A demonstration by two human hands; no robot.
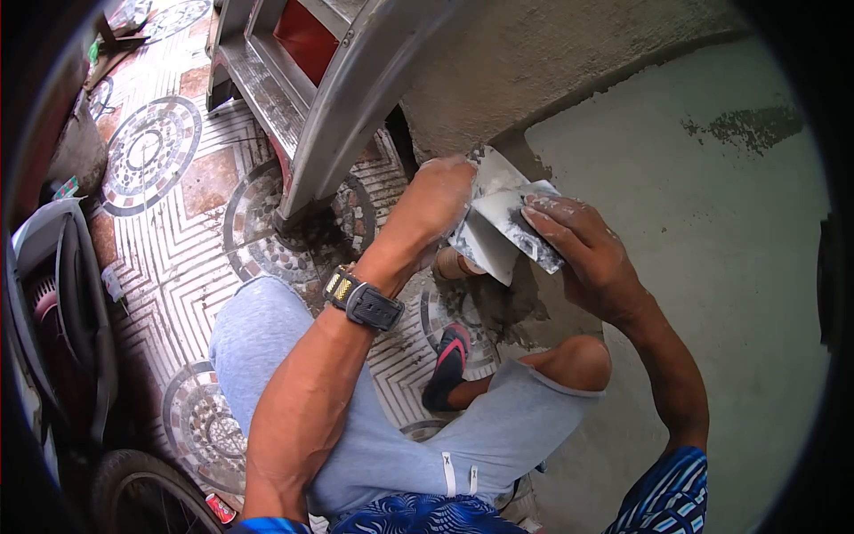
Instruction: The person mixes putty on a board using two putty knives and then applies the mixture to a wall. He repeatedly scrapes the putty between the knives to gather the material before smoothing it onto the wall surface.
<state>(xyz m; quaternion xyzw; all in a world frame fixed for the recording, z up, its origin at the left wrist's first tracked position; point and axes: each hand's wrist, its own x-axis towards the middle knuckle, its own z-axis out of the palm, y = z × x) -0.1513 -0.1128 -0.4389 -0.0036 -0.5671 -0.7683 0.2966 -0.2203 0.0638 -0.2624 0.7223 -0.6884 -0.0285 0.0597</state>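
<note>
My left hand [442,198], with a watch [363,300] on the wrist, is closed around a flat plastering blade [487,252] smeared with white paste; its handle is hidden in the fist. My right hand [583,240] grips a second flat blade [514,227] by its outer edge, fingers on top and spotted with paste. The two blades overlap and appear to touch in front of the wall's lower corner. Beside my right hand, the smooth grey coated wall [685,231] has a rough darker patch at its upper right.
A metal stepladder [325,133] stands left of the wall, its foot on the patterned tile floor [191,231]. My bent knees and a sandalled foot [449,360] are below the hands. A bicycle-like wheel [147,489] and a red can [220,508] lie at lower left.
</note>
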